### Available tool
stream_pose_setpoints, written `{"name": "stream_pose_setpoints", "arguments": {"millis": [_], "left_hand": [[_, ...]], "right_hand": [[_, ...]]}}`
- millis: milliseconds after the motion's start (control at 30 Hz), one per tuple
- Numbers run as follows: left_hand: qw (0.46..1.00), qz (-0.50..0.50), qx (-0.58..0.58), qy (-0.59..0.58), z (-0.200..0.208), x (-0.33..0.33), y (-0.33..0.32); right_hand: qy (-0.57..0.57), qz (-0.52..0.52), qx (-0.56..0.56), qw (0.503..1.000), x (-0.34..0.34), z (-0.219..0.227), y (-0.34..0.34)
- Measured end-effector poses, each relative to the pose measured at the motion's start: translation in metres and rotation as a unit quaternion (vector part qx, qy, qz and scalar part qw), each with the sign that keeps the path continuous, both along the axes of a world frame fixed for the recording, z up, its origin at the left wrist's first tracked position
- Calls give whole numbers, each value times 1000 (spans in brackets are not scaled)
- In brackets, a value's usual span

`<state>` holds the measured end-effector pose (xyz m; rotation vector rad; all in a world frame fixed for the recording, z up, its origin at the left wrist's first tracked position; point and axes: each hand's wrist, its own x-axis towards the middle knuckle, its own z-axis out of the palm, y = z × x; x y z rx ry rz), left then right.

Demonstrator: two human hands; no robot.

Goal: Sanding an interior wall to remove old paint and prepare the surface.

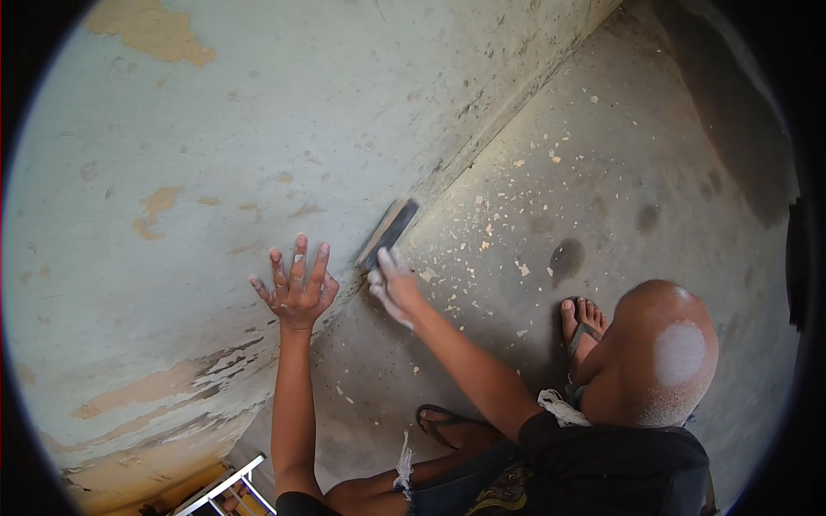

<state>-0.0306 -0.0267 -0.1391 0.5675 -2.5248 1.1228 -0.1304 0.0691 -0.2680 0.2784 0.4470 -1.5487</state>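
My right hand point(396, 292) grips a dark, oblong sanding block point(389, 234) with a tan strip along one long side. The block lies against the low part of the pale green wall point(215, 112), close to where the wall meets the floor. White dust coats the fingers of this hand. To its left, my left hand point(299, 288) holds nothing; its fingers are spread against the wall and their tips are whitened. Around both hands the wall shows tan peeled patches point(157, 211) and dark stains.
Pale paint flakes point(488, 230) are scattered over the grey concrete floor point(482, 344) along the wall. A metal ladder point(225, 488) shows at the lower left. My bent, dusty knee point(680, 353) and sandalled foot point(585, 331) are at the right.
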Motion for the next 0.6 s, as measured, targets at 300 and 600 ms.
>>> {"name": "stream_pose_setpoints", "arguments": {"millis": [300, 600], "left_hand": [[1000, 13, -6, 1, 2, 9, -1], [1000, 7, -15, -3, 2, 12, -2]], "right_hand": [[13, -26, -4, 1000, -3, 15, -3], [30, 44, -9, 999, 28, 22, 13]]}}
